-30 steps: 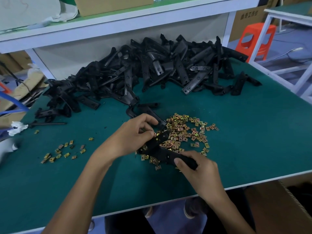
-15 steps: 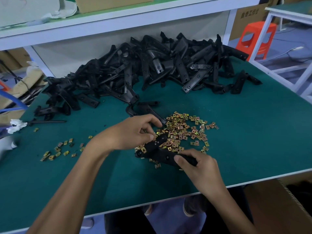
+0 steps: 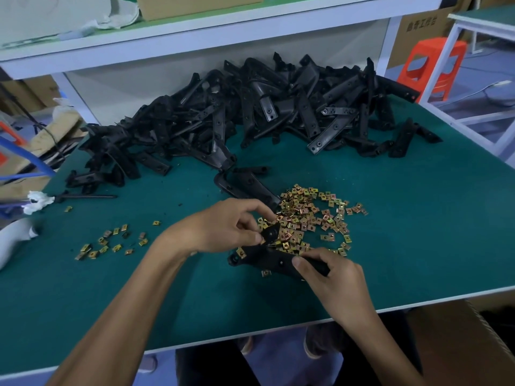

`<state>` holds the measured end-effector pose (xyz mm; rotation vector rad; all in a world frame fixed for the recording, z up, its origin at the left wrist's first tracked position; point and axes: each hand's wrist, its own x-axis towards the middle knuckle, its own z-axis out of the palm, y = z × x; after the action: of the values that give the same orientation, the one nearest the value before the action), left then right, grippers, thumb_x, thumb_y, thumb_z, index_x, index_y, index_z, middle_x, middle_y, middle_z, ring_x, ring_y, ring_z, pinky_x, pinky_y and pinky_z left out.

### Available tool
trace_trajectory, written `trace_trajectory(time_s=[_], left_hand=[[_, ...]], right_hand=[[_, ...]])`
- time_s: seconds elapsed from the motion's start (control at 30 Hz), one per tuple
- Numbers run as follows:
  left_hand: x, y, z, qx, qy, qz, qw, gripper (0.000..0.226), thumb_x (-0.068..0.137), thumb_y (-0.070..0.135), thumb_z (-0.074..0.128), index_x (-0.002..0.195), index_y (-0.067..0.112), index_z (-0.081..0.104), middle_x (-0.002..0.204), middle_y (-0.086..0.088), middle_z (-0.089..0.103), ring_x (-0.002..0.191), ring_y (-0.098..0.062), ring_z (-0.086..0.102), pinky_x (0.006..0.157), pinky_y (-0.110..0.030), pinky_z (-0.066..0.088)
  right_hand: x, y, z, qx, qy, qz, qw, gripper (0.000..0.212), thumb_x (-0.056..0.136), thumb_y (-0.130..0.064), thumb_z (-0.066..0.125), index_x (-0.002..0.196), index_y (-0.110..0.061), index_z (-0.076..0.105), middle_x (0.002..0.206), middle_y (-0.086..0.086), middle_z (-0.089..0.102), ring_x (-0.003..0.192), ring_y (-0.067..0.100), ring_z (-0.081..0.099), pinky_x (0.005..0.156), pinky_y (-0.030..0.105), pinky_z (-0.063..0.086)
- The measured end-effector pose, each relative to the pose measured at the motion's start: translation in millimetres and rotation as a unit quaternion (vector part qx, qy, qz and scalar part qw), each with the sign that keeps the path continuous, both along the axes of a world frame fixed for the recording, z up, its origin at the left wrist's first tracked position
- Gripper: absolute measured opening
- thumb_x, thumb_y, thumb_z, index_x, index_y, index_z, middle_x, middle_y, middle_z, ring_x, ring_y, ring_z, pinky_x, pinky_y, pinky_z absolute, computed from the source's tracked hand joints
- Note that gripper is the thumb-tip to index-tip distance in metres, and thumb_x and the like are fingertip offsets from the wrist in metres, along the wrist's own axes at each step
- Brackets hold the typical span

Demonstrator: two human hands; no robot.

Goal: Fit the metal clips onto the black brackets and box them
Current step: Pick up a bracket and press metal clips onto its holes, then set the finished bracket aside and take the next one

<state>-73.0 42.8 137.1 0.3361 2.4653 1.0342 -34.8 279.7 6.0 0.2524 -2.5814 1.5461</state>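
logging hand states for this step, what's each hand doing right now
Left hand: pinches the upper tab of the black bracket.
Right hand: grips the other end of it.

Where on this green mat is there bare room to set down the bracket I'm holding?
Barest is the right side of the mat, between the big clip pile and its right edge. Also bare: a strip along the front edge, below the small clip scatter at left. Crowded: the back, under the bracket heap, and the middle around the pile.
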Motion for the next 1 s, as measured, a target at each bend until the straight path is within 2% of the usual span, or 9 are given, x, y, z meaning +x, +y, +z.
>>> trace_trajectory(time_s=[0.13,0.27,0.37,0.47,0.57,0.67,0.77,0.9,1.0], left_hand=[[7,-1,-7,0.045,0.062,0.07,0.995,0.018,0.101,0.032,0.06,0.116,0.041,0.063,0.101,0.017,0.075,0.094,0.001,0.068,0.079,-0.016,0.048],[19,0,-26,0.119,0.153,0.182,0.964,0.02,0.104,0.023,0.054,0.111,0.037,0.067,0.102,0.021,0.074,0.099,0.004,0.066,0.076,-0.006,0.044],[27,3,-41,0.142,0.178,0.221,0.948,0.024,0.103,0.018,0.054,0.104,0.036,0.071,0.094,0.022,0.072,0.088,0.005,0.064,0.072,-0.006,0.044],[32,11,-48,0.174,0.197,0.248,0.933,0.027,0.102,0.015,0.056,0.097,0.036,0.073,0.085,0.01,0.07,0.07,0.001,0.057,0.064,-0.012,0.043],[33,24,-47,0.211,0.189,0.268,0.921,0.027,0.102,0.015,0.056,0.095,0.033,0.074,0.083,0.011,0.072,0.068,0.002,0.058,0.062,-0.01,0.045],[35,43,-52,0.223,0.185,0.239,0.927,0.026,0.102,0.021,0.055,0.095,0.037,0.075,0.088,0.017,0.075,0.075,0.004,0.065,0.066,-0.009,0.049],[31,69,-71,0.23,0.145,0.173,0.947,0.025,0.101,0.025,0.055,0.097,0.042,0.073,0.089,0.015,0.077,0.079,0.003,0.07,0.064,-0.004,0.05],[23,101,-106,0.203,0.088,0.099,0.97,0.019,0.088,0.047,0.062,0.104,0.043,0.072,0.092,0.008,0.078,0.085,-0.008,0.073,0.071,-0.014,0.056],[17,111,-126,0.175,0.072,0.067,0.98,0.054,0.078,0.077,0.062,0.114,0.038,0.07,0.098,0.008,0.078,0.09,-0.008,0.074,0.073,-0.033,0.062]], right_hand=[[-1,-1,-1,-0.041,-0.012,-0.033,0.999,0.008,0.087,-0.042,0.074,0.089,-0.034,0.076,0.081,-0.029,0.071,0.077,-0.007,0.066,0.061,0.007,0.043],[1,0,1,-0.1,-0.014,-0.06,0.993,0.003,0.089,-0.039,0.073,0.086,-0.039,0.072,0.081,-0.025,0.072,0.078,-0.003,0.067,0.062,0.008,0.044],[3,1,2,-0.117,-0.016,-0.059,0.991,0.007,0.092,-0.031,0.073,0.088,-0.037,0.072,0.082,-0.021,0.072,0.079,0.0,0.067,0.062,0.009,0.043],[7,4,5,-0.134,-0.027,-0.058,0.989,0.009,0.093,-0.029,0.073,0.087,-0.037,0.073,0.083,-0.018,0.073,0.078,0.0,0.067,0.062,0.009,0.043],[20,14,8,-0.129,-0.028,-0.068,0.989,0.01,0.094,-0.03,0.071,0.09,-0.04,0.072,0.085,-0.017,0.073,0.08,0.0,0.066,0.063,0.01,0.043],[48,37,5,-0.14,-0.025,-0.126,0.982,0.01,0.091,-0.046,0.066,0.099,-0.042,0.07,0.095,-0.019,0.073,0.09,-0.002,0.068,0.072,0.01,0.047],[87,75,-7,-0.158,-0.026,-0.238,0.958,0.019,0.087,-0.051,0.063,0.101,-0.04,0.07,0.087,-0.015,0.073,0.078,-0.001,0.066,0.07,0.016,0.048],[151,132,-29,-0.195,-0.054,-0.386,0.9,0.017,0.096,-0.022,0.069,0.101,-0.038,0.071,0.087,-0.008,0.074,0.078,0.007,0.066,0.071,0.022,0.051],[194,173,-33,-0.221,-0.076,-0.488,0.841,0.012,0.097,-0.031,0.067,0.105,-0.038,0.071,0.088,-0.011,0.072,0.075,0.006,0.065,0.063,0.019,0.049]])
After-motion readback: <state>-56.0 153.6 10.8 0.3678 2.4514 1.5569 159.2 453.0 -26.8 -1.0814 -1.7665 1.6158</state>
